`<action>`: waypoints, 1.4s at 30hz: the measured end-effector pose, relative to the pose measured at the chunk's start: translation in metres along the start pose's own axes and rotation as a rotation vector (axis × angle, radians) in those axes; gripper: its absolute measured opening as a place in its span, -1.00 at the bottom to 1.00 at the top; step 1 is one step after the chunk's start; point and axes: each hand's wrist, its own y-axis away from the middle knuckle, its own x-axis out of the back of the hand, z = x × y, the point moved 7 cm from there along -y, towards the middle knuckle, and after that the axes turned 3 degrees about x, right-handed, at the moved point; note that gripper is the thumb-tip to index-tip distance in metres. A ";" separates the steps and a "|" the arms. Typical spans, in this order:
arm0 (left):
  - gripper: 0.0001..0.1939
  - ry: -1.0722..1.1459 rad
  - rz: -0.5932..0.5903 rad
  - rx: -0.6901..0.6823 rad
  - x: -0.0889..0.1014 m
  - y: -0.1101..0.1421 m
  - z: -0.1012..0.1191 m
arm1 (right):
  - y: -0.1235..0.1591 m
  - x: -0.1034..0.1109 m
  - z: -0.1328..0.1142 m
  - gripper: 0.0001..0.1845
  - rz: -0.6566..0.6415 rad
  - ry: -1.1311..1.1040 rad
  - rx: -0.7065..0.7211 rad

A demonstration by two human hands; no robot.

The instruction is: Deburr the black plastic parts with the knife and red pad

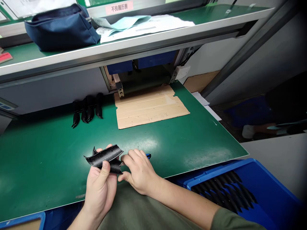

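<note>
My left hand [100, 187] grips a curved black ribbed plastic part [105, 156] just above the front edge of the green table [48, 159], thumb pressed on its lower side. My right hand [140, 171] is closed round a small tool with a blue end [148, 156]; its tip meets the right end of the part. A few more black curved parts [87, 110] lie in a group at the back left of the table.
A flat piece of cardboard [150, 107] lies at the back centre. A blue crate [240, 191] at the right front holds several black parts. Above, a shelf [144, 43] carries a dark blue bag [61, 27] and papers [144, 25].
</note>
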 end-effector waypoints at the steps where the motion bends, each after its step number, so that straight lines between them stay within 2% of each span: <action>1: -0.67 0.003 -0.005 -0.007 -0.001 0.001 0.001 | 0.000 0.000 0.000 -0.11 0.006 0.024 -0.011; 7: -0.66 0.021 -0.076 -0.051 -0.005 0.001 0.002 | 0.000 -0.002 -0.001 -0.17 0.000 0.068 -0.007; 13: -0.64 0.012 -0.136 -0.112 -0.008 0.001 0.005 | -0.001 -0.006 0.002 -0.20 -0.013 -0.052 0.025; 16: -0.66 0.006 -0.156 -0.133 -0.009 0.001 0.006 | -0.002 -0.010 0.005 -0.26 -0.067 -0.218 0.047; 19: -0.66 0.014 -0.147 -0.148 -0.008 0.000 0.007 | -0.001 -0.018 0.004 -0.34 -0.193 -0.497 0.072; 21: -0.64 0.023 -0.122 -0.133 -0.006 0.000 0.007 | -0.002 -0.020 0.003 -0.36 -0.221 -0.667 0.049; 23: -0.63 0.037 -0.093 -0.104 -0.004 -0.001 0.008 | -0.004 -0.018 0.004 -0.35 -0.150 -0.748 -0.004; 26: -0.60 0.052 -0.059 -0.071 -0.001 -0.003 0.008 | -0.008 -0.011 -0.001 -0.28 -0.007 -0.695 -0.039; 32: -0.60 0.080 -0.056 -0.052 0.006 -0.008 0.012 | -0.013 -0.009 -0.014 -0.26 0.072 -0.557 -0.047; 34: -0.61 0.086 -0.070 -0.052 0.008 -0.010 0.015 | -0.015 -0.018 -0.015 -0.30 0.013 -0.657 -0.065; 38: -0.65 0.089 -0.080 -0.061 0.015 -0.018 0.027 | -0.014 -0.043 -0.026 -0.33 -0.289 -1.131 -0.066; 39: -0.67 0.080 -0.089 -0.042 0.017 -0.020 0.029 | -0.015 -0.041 -0.025 -0.33 -0.274 -1.190 -0.083; 40: -0.69 0.062 -0.101 -0.013 0.020 -0.023 0.030 | -0.016 -0.037 -0.020 -0.33 -0.187 -1.187 -0.118; 42: -0.69 -0.015 -0.129 0.096 0.026 -0.026 0.026 | -0.014 -0.018 -0.007 -0.38 0.098 -0.988 -0.212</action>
